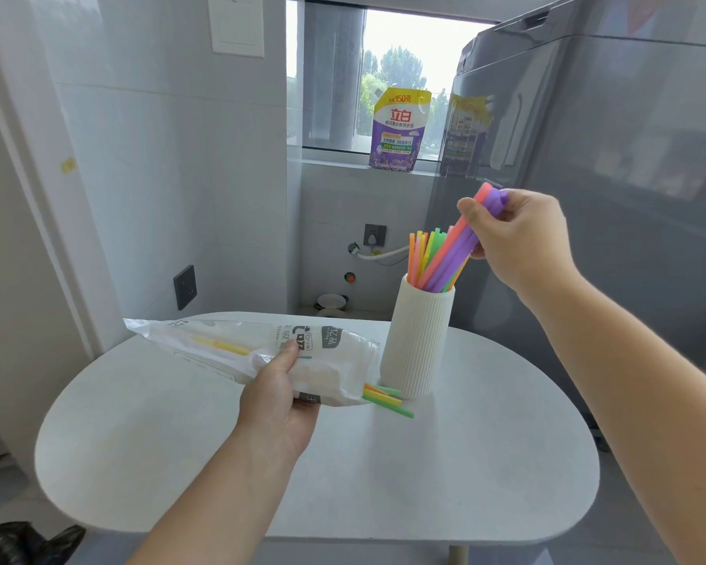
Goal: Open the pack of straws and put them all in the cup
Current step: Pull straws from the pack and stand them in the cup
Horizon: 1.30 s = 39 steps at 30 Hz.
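Straws (451, 254) slant from your right hand (518, 234), fingers clamped on their tops, down-left into the cup (418, 340). Your left hand (278, 385) grips the pack (245, 352) above the tabletop (465, 462); remaining straws (386, 398) poke out toward the cup's base, nearer your left.

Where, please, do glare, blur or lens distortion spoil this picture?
Head view: the window is blown out white; the refrigerator mirrors the detergent pouch; wall and door lines bow at the left edge; the pack and right hand look slightly soft.
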### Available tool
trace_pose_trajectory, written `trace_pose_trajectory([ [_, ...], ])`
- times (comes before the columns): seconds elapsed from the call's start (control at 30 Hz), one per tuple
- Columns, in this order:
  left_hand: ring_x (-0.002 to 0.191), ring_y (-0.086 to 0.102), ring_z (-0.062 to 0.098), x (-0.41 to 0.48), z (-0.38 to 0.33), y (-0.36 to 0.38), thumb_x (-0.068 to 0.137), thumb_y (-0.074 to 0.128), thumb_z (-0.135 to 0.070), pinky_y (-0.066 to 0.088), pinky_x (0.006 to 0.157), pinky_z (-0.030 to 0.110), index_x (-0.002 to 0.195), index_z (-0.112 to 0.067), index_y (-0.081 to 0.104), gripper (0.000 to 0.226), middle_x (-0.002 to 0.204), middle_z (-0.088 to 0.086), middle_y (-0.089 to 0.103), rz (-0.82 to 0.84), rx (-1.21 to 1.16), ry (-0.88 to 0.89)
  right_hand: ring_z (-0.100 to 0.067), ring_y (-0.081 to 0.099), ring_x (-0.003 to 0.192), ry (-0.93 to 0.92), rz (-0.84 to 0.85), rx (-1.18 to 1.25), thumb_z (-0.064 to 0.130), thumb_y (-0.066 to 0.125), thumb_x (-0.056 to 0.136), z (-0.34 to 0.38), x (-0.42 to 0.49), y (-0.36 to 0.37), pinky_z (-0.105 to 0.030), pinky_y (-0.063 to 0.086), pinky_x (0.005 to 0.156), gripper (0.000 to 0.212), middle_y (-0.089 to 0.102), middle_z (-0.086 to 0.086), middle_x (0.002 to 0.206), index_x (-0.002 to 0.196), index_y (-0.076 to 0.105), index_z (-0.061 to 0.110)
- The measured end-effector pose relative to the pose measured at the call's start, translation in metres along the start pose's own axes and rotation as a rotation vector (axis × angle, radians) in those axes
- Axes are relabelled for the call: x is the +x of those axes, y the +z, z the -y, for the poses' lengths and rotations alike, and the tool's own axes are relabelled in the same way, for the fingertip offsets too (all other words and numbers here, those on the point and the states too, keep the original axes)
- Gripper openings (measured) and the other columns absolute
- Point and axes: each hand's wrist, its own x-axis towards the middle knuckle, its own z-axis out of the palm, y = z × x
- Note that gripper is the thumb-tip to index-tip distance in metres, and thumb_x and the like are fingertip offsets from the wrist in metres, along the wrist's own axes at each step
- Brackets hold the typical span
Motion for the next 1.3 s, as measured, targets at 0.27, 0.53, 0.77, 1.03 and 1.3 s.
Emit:
trace_pose_trajectory([
  [0.27, 0.094, 0.075, 0.021, -0.002, 0.002, 0.001, 0.097, 0.064, -0.006, 0.061, 0.078, 0.042, 0.114, -0.013, 0.067, 0.018, 0.109, 0.007, 0.077, 0.017, 0.004, 0.005, -0.025, 0.051, 0.077, -0.013, 0.08, -0.257, 0.037, 0.059, 0.098, -0.01, 0.006, 0.021, -0.028, 0.041, 0.064, 0.043, 0.052, -0.011, 0.088, 0.063, 0.047, 0.015],
  [0.53, 0.076, 0.079, 0.017, -0.001, 0.002, 0.001, 0.096, 0.066, -0.005, 0.063, 0.055, 0.034, 0.111, -0.013, 0.067, 0.017, 0.091, 0.003, 0.082, 0.005, 0.006, -0.003, -0.036, 0.048, 0.112, 0.0, 0.235, -0.466, 0.039, 0.055, 0.099, -0.011, 0.011, 0.036, -0.038, 0.04, 0.084, 0.032, 0.049, -0.009, 0.102, 0.076, 0.05, 0.017],
  [0.77, 0.075, 0.079, 0.017, -0.003, 0.001, 0.002, 0.095, 0.066, -0.004, 0.063, 0.054, 0.036, 0.115, -0.013, 0.066, 0.022, 0.095, 0.005, 0.081, -0.002, 0.003, 0.001, -0.027, 0.043, 0.136, -0.086, 0.261, -0.277, 0.03, 0.057, 0.1, -0.023, 0.003, 0.04, -0.045, 0.041, 0.109, 0.056, 0.049, -0.005, 0.149, 0.151, 0.036, 0.023],
  [1.03, 0.073, 0.079, 0.018, -0.004, 0.002, 0.003, 0.095, 0.067, -0.004, 0.06, 0.05, 0.034, 0.116, -0.014, 0.065, 0.024, 0.088, 0.004, 0.082, 0.008, -0.002, -0.003, -0.032, 0.018, 0.148, -0.149, 0.395, -0.633, 0.05, 0.026, 0.105, -0.035, 0.006, 0.044, -0.051, 0.028, 0.113, 0.058, 0.029, -0.008, 0.161, 0.156, 0.028, 0.022],
  [1.3, 0.072, 0.078, 0.016, -0.004, 0.002, 0.002, 0.095, 0.066, -0.005, 0.06, 0.05, 0.033, 0.112, -0.014, 0.066, 0.019, 0.085, 0.002, 0.081, 0.022, 0.008, -0.009, -0.034, 0.013, 0.149, -0.229, 0.379, -0.939, 0.053, 0.021, 0.104, -0.04, 0.007, 0.039, -0.052, 0.024, 0.114, 0.061, 0.014, -0.013, 0.167, 0.159, 0.016, 0.026],
])
